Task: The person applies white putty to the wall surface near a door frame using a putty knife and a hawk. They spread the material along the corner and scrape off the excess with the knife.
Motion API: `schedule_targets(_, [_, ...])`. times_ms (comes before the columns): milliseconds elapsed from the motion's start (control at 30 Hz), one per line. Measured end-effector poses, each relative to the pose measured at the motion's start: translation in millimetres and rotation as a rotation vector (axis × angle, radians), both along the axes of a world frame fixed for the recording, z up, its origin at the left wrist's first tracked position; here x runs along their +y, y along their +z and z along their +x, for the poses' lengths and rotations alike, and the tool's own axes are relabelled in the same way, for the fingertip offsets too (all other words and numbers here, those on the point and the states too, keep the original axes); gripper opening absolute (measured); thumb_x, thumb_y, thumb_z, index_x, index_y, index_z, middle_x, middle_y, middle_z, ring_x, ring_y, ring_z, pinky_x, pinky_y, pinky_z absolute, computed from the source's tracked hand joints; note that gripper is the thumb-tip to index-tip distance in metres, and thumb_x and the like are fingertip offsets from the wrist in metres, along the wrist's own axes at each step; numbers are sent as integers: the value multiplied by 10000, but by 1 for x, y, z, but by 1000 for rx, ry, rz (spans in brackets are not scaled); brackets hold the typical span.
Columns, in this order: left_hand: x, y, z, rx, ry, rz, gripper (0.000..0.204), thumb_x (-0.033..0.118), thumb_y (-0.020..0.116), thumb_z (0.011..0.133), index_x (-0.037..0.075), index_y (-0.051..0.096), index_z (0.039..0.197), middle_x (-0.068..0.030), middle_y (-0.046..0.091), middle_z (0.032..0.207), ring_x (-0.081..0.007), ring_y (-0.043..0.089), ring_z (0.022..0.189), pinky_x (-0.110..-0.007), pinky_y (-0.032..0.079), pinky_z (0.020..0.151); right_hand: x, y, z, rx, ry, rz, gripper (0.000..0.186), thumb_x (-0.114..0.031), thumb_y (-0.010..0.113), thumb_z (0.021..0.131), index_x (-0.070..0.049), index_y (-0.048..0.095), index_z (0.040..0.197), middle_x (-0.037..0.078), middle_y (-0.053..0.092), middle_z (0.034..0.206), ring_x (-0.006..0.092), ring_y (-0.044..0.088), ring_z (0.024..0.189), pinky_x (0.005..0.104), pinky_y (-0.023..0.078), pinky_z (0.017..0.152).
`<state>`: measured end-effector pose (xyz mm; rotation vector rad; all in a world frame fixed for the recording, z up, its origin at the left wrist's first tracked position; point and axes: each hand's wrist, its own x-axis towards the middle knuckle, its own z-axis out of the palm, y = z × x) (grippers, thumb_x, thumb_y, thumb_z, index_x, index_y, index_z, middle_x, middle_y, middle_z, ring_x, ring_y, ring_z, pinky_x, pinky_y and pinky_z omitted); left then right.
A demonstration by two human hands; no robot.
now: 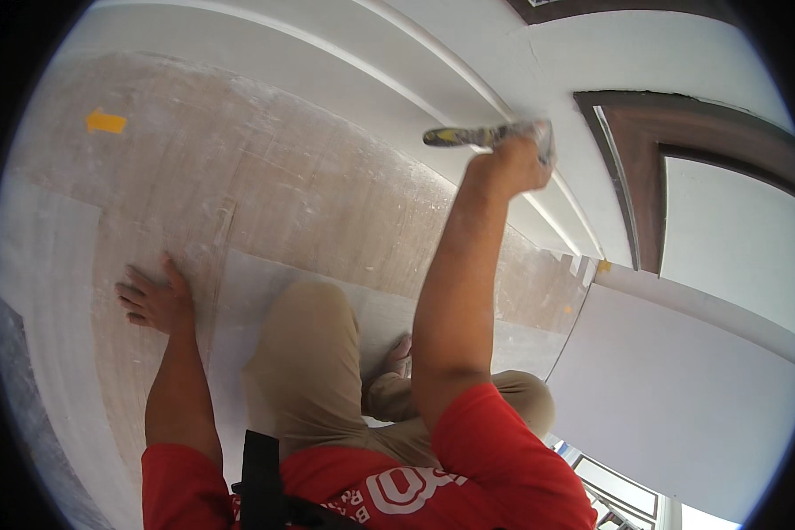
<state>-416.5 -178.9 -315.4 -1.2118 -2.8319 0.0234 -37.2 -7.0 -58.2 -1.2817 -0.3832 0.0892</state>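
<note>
My right hand [523, 163] reaches up to the white wall at the upper right. It is closed around a putty knife [455, 137] with a worn black-and-yellow handle that points left. The hand grips it near the blade, and whitish smears show there, next to the white moulding [468, 81]. Part of the blade is hidden behind my fingers. My left hand [159, 298] lies on the dusty wood-patterned floor [300, 208] at the left, fingers spread and holding nothing.
Yellow tape [107, 121] is stuck to the floor at the far left. Pale sheets [238, 291] cover the floor under my knees. On the right are a brown door frame [636, 177] and a large pale panel [680, 380]. White dust lines the wall's base.
</note>
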Motion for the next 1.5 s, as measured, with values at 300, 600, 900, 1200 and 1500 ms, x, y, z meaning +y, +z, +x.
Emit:
schedule_targets(300, [0,0,4,40,12,-64,873,748,322,832,140,267,1457,-216,181,1504,-359,158,1400,-542,124,1107,-62,-8,173,29,-152,73,370,-43,547,838,121,470,1161,180,547,1139,285,586,965,426,517,767])
schedule_targets(600, [0,-2,6,-33,43,-5,887,757,335,824,146,255,1462,-215,139,1517,-357,115,1410,-522,78,1121,-80,22,219,82,-200,-12,428,-97,559,853,120,450,1206,181,520,1183,287,551,1030,413,496,791])
schedule_targets(900, [0,-5,6,-67,45,18,886,758,330,823,151,257,1463,-209,147,1518,-358,113,1412,-520,73,1125,-90,27,266,168,-71,26,219,-43,581,696,19,574,906,81,567,944,218,547,748,325,388,525])
schedule_targets(1200, [1,2,5,-57,36,2,887,749,343,824,135,265,1459,-214,171,1509,-359,134,1407,-530,90,1122,-45,28,181,9,-83,102,193,-44,559,802,75,540,953,135,585,968,260,606,831,414,514,668])
schedule_targets(1500, [0,2,2,-33,7,17,881,740,351,827,127,270,1455,-230,179,1502,-377,146,1400,-543,104,1113,17,18,20,-168,120,147,214,-56,567,868,68,516,1036,116,583,840,185,582,664,295,498,537])
